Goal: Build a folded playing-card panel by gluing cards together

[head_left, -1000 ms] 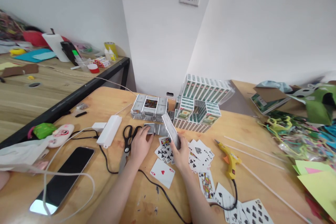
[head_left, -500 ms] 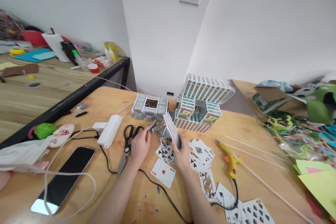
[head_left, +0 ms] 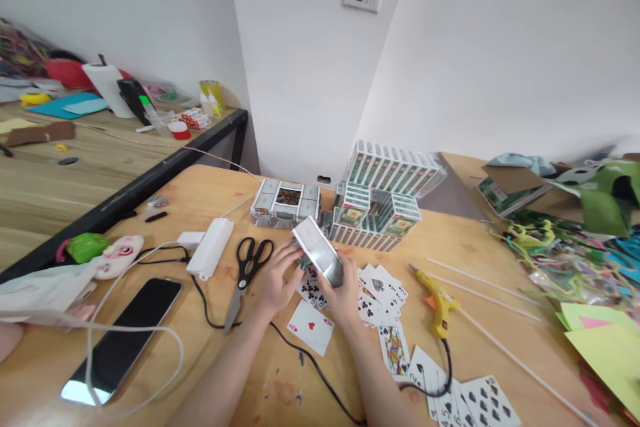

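A long block built from playing cards point(head_left: 316, 248) is tilted up over the table between my hands. My right hand point(head_left: 345, 293) grips its near end, thumb on the front face. At its left edge my left hand point(head_left: 281, 277) is curled, with fingertips and thumb against the block; whether a small card piece is also in those fingers is hidden. Below lie an ace of hearts point(head_left: 311, 327) and a fan of face-up cards point(head_left: 383, 293). Just behind stands a larger card-built box point(head_left: 286, 203). Black-handled scissors point(head_left: 243, 280) lie left of my left hand.
Boxed card decks point(head_left: 385, 207) are stacked at the back. A yellow glue gun point(head_left: 440, 307) with its black cord lies right, near white sticks point(head_left: 490, 297). Left are a white power strip point(head_left: 210, 248), a phone point(head_left: 125, 340) and loose cables. Craft scraps point(head_left: 555, 267) heap at far right.
My left hand has moved up and right to the card block's edge. The block has swung leftward and turned its face more toward me in my right hand.
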A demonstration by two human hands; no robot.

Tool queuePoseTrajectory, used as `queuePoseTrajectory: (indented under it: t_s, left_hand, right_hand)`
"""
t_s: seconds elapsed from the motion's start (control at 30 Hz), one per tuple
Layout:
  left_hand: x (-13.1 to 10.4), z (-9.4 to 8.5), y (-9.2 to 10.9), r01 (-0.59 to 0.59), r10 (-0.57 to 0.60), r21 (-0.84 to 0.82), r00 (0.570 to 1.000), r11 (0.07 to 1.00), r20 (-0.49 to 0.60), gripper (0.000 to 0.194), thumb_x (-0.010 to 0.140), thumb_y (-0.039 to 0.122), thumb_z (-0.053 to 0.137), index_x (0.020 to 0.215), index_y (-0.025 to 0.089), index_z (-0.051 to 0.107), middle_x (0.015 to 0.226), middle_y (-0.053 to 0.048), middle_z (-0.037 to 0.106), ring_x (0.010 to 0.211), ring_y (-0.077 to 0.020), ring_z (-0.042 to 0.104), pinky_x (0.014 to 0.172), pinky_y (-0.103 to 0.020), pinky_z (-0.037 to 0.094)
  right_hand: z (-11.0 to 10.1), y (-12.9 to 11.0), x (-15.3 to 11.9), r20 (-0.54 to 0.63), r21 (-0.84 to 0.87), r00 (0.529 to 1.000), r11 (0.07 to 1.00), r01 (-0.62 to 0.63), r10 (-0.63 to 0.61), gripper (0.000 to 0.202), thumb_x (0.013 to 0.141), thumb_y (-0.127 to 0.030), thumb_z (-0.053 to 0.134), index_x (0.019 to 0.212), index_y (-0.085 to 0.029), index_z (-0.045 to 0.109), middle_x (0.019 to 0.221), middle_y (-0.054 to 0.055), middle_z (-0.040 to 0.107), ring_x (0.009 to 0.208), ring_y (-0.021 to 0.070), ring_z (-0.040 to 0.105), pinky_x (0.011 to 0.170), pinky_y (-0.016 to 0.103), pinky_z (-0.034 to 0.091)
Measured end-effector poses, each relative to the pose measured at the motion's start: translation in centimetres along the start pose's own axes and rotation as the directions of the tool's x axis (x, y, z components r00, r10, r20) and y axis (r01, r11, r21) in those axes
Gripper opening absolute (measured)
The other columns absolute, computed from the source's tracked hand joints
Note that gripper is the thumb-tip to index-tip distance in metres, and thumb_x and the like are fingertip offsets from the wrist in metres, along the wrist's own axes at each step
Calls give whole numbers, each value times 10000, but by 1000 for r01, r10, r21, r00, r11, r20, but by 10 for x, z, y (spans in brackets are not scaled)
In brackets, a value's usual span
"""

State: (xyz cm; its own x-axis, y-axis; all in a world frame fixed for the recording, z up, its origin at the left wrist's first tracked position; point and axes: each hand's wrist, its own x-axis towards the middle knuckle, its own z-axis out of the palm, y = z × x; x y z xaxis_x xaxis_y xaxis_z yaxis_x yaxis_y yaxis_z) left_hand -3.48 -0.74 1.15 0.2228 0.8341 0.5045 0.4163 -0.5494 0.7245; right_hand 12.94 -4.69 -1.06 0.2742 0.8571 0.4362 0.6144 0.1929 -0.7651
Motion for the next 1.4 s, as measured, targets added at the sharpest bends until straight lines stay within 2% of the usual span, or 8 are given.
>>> queuePoseTrajectory:
  t_s: [0.17, 0.4, 0.5, 0.77, 0.93, 1.03, 1.2, 1.4]
  left_hand:
    - [-3, 6, 0, 355, -371, -289, 928, 889, -4, 243, 844, 395, 473, 801, 200, 611, 802, -36, 653, 862, -199, 613, 787, -310, 490]
    - [9, -10, -33, 515, -650, -438, 717, 737, -252, 360, 789, 504, 445, 830, 173, 582, 777, -38, 632, 748, -184, 582, 684, -288, 465]
    - [8, -18, -28, 568, -646, -339, 737, 750, -197, 291, 767, 454, 512, 730, 177, 590, 639, -16, 593, 661, -187, 561, 633, -286, 444]
    - [-1, -24, -12, 490, -447, 297, 871, 820, -205, 405, 849, 254, 437, 1240, 161, 486, 806, -72, 665, 773, -236, 633, 665, -317, 456]
    - [-2, -25, -10, 317, -209, 585, 946, 746, -247, 351, 817, 177, 465, 1151, 127, 561, 1043, -175, 599, 967, -329, 555, 805, -468, 459]
    - [-3, -22, -4, 196, -97, 617, 977, 762, -190, 294, 812, 142, 468, 1066, 159, 615, 1096, -168, 583, 1043, -333, 517, 879, -502, 437]
    - [-7, -6, -3, -39, 26, 514, 999, 857, 33, 319, 849, 137, 433, 1117, 167, 603, 1201, -115, 605, 1214, -274, 472, 1031, -465, 377]
    - [-11, 6, -9, -72, -16, 518, 986, 852, 164, 397, 859, 177, 445, 1246, 155, 531, 1249, -124, 602, 1225, -288, 485, 1048, -527, 348]
  right_hand:
    - [-2, -6, -3, 186, 96, 964, 980, 173, -188, 536, 805, -384, 602, 1282, -206, 436, 1102, 124, 569, 1026, 260, 560, 858, 416, 496]
    - [-3, -6, 0, 363, -12, 883, 946, 325, -298, 453, 827, -247, 529, 1278, -218, 508, 1305, 108, 536, 1268, 277, 427, 1024, 477, 398]
    - [2, -6, -2, 433, -118, 858, 925, 360, -278, 453, 808, -276, 566, 1257, -216, 552, 1356, 95, 511, 1327, 311, 354, 1028, 501, 390]
    - [4, -1, 1, 262, -215, 944, 942, 259, -201, 274, 843, -227, 525, 1092, -205, 636, 1135, 116, 624, 1108, 263, 519, 940, 449, 454]
    - [4, 3, 2, 60, -320, 995, 943, 95, -80, 602, 738, -441, 644, 1238, -142, 493, 1220, 188, 531, 1172, 349, 424, 933, 550, 397]
    - [8, 7, -1, -3, -347, 999, 937, 45, -50, 763, 705, -524, 649, 1284, -86, 412, 1250, 242, 492, 1220, 389, 365, 967, 587, 333]
    - [10, 10, -2, -14, -283, 1000, 959, -6, 2, 636, 762, -452, 609, 1263, -109, 418, 1168, 209, 533, 1154, 368, 425, 948, 544, 357]
    - [7, 8, 1, -87, -183, 992, 977, -108, 93, 655, 703, -375, 660, 1258, -133, 411, 1121, 174, 523, 1077, 343, 458, 899, 492, 393]
